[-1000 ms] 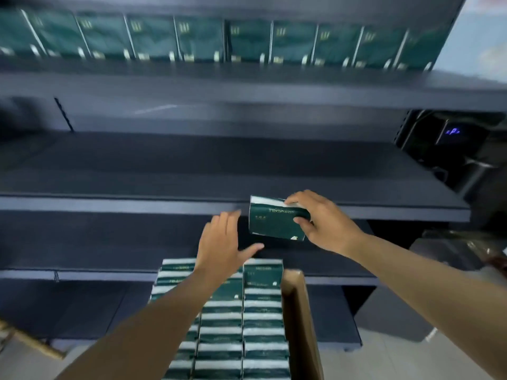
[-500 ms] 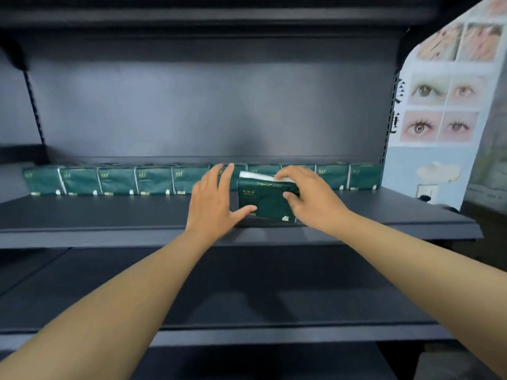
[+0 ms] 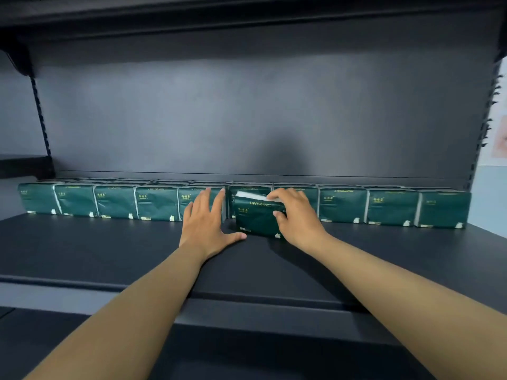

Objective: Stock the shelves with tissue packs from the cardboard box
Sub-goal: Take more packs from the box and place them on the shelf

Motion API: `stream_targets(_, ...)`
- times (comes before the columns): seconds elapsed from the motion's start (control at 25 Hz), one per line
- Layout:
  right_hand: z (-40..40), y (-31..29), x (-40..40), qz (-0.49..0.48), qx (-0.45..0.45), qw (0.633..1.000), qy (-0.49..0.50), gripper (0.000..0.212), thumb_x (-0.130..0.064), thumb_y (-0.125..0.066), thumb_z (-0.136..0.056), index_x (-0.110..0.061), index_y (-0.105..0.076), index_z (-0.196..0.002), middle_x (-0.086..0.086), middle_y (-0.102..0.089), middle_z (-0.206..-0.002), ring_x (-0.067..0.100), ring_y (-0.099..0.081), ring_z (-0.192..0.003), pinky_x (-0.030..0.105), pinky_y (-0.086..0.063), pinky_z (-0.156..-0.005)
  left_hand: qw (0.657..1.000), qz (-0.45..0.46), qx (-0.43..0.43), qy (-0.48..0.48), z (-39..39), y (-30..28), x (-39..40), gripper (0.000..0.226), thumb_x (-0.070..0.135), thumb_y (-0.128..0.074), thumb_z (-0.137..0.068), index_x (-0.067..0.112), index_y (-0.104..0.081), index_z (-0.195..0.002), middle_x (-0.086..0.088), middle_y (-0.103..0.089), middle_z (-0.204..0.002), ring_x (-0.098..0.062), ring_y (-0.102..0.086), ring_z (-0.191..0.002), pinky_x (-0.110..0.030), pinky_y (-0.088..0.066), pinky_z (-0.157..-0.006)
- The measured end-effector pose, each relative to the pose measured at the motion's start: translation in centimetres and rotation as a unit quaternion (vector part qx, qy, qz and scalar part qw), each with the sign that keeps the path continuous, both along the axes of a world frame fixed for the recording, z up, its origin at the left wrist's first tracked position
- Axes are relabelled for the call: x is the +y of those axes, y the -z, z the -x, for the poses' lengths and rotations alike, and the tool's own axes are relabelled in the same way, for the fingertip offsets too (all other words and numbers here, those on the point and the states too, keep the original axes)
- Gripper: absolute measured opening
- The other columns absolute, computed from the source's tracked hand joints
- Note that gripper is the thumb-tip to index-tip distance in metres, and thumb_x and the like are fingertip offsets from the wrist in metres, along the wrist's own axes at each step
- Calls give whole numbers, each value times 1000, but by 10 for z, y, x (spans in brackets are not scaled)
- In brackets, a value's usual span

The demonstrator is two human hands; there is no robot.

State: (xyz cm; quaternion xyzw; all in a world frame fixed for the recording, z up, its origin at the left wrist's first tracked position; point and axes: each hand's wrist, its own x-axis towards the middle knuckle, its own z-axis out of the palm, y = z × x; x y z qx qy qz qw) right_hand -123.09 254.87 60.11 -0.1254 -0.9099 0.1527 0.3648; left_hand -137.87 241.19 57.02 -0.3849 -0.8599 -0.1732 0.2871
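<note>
A row of dark green tissue packs (image 3: 115, 202) stands along the back of the dark shelf (image 3: 109, 250). One more green tissue pack (image 3: 255, 218) sits on the shelf just in front of that row, near the middle. My right hand (image 3: 297, 218) grips this pack by its right end, fingers over the top and thumb on the front. My left hand (image 3: 207, 223) lies with straight fingers on the shelf beside the pack's left end, fingertips against the row behind. The cardboard box is out of view.
A grey back panel (image 3: 247, 119) rises behind the row. Another shelf board (image 3: 247, 12) overhangs above. A lower shelf (image 3: 82, 338) shows at the bottom edge. A poster (image 3: 499, 138) hangs at the far right.
The view has risen from the box to the upper shelf. My right hand carried the pack up and set it on the shelf before the row. My left hand followed alongside.
</note>
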Motion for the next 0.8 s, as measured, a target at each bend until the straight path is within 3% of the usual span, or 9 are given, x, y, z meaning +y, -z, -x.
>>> stream_targets(0.2, 65, 4, 26, 2, 7, 1000, 3, 30, -6, -49, -93, -20, -51, -120, -4, -47, -125, 12, -31, -123, 19, -29, -92, 1000, -9, 9, -15, 42, 1, 22, 113, 78, -56, -69, 23, -2, -151, -8, -5, -157, -22, 1, -146, -40, -1, -117)
stream_targets(0.36, 91, 16, 39, -60, -6, 998, 14, 42, -14, -58, -89, -20, -45, -129, -2, -37, -135, 15, -25, -129, 32, -35, -104, 1000, 7, 20, -23, 64, 4, 35, 112, 78, -54, -69, 22, -3, -151, -6, -8, -156, -21, 0, -145, -42, 1, -117)
stream_targets(0.64, 95, 21, 42, -110, -72, 990, 47, 63, -24, -59, -90, -25, -26, -143, 2, -8, -156, 21, 0, -142, 41, -23, -111, 997, 15, 65, -37, 74, 4, 43, 106, 77, -53, -70, 21, -11, -150, -5, -23, -147, -21, -12, -141, -44, 3, -116)
stream_targets(0.8, 94, 20, 39, -117, -81, 988, 65, 69, -28, -60, -89, -25, -21, -145, 4, -8, -155, 24, -2, -142, 43, -25, -111, 994, 22, 97, -46, 71, 2, 40, 104, 77, -52, -72, 20, -13, -150, -5, -24, -148, -21, -13, -142, -44, 3, -116)
